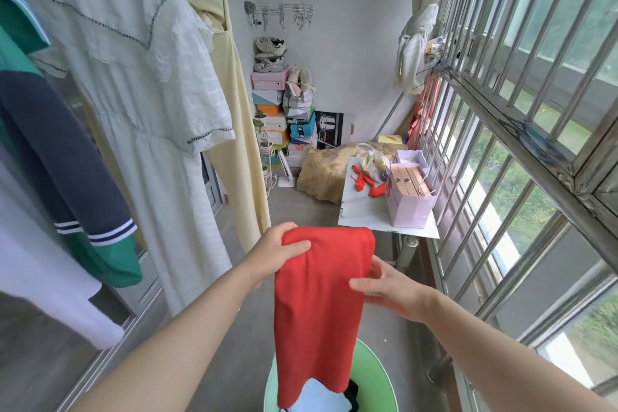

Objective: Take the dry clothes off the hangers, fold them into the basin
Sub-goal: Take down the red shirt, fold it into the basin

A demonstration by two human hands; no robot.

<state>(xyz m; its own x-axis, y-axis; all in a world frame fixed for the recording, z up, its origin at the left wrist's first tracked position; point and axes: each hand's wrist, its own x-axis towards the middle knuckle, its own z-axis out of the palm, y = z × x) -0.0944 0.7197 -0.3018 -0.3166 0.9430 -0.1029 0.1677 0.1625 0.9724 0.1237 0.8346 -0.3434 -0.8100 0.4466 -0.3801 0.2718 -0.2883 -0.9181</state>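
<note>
- Fingers (296, 246) of left hand (271, 254) grip red garment (321, 304) at its top corner
- Garment edge pinched by right hand (384, 291), thumb in front
- Below both hands: green basin (374, 375)

Probably a home's laundry balcony: hanging white dress (147, 104), barred window (521, 104), stacked shoe boxes (272, 104)

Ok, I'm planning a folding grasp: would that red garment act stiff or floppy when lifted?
Probably floppy: the red garment drapes from the left hand and hangs limp toward the green basin. Likely light, since the right hand only pinches its edge. The smooth-looking cloth might slip, so a firm grip seems wise.
</note>
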